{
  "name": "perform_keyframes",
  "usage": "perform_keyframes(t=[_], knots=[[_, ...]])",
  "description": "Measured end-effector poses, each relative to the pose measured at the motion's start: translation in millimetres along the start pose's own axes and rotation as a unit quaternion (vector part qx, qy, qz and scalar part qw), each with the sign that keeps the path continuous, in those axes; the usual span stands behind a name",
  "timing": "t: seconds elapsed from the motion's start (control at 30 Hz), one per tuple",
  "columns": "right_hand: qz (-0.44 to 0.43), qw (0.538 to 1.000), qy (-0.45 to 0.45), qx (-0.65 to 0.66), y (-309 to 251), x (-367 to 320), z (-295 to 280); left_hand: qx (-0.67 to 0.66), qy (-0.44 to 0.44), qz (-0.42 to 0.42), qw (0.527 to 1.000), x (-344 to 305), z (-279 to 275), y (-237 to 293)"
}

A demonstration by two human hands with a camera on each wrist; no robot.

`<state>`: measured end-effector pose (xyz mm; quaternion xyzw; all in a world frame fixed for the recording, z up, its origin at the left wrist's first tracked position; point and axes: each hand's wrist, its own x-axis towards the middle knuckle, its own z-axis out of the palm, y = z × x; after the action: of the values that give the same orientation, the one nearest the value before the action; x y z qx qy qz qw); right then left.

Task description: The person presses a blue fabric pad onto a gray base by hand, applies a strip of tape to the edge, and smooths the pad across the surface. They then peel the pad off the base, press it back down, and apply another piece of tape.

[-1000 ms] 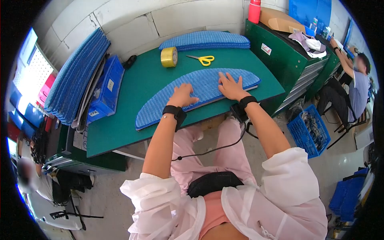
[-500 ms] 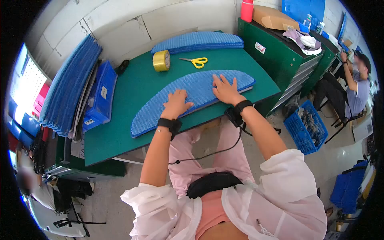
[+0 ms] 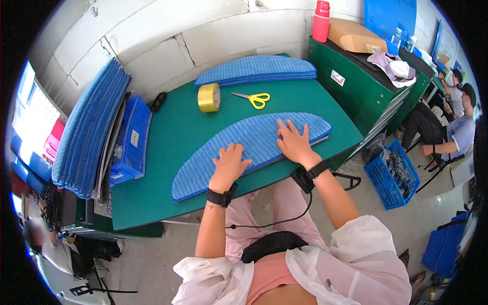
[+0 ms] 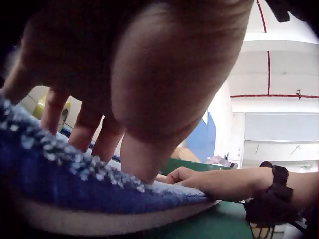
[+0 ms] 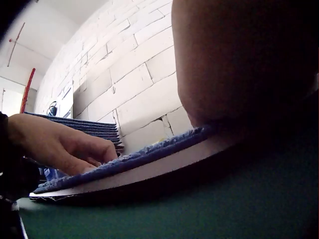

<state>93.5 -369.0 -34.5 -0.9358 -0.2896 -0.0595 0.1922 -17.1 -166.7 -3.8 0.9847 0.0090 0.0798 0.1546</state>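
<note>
The step in hand seems to be pressing or smoothing the blue pad (image 3: 259,131), which lies flat along the near edge of the green bench (image 3: 170,129), its straight side toward the person and its curved side toward the far edge. The left hand (image 3: 228,166) and right hand (image 3: 297,147) rest on top with fingers spread, gripping nothing. Lifting the pad would probably call for getting fingers under that straight side, where the right wrist view shows a pale layer (image 5: 149,171) beneath the blue. Toward the far edge stand a tape roll (image 3: 208,98) and scissors (image 3: 258,99), with a pad stack (image 3: 256,70) behind them; at the left edge, more pads (image 3: 86,137) lean upright beside a bin (image 3: 136,152). A block wall (image 3: 218,30) backs the bench, a green cabinet (image 3: 338,61) adjoins its right, and a basket (image 3: 391,175) sits on the floor beyond.
</note>
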Motion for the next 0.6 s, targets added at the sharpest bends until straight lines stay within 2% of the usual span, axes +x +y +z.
perform_keyframes(t=[0.23,0.3,0.6], knots=[[-0.010,1.000,0.011,-0.006,1,-2,1,-0.037,-0.008,0.004,0.999,-1,-7,-1],[-0.028,0.998,0.043,-0.022,2,-3,4,-0.039,0.003,0.002,0.999,-2,-6,0],[-0.017,1.000,0.021,0.009,-3,-4,-6,-0.030,0.011,-0.010,0.999,-3,-7,4]])
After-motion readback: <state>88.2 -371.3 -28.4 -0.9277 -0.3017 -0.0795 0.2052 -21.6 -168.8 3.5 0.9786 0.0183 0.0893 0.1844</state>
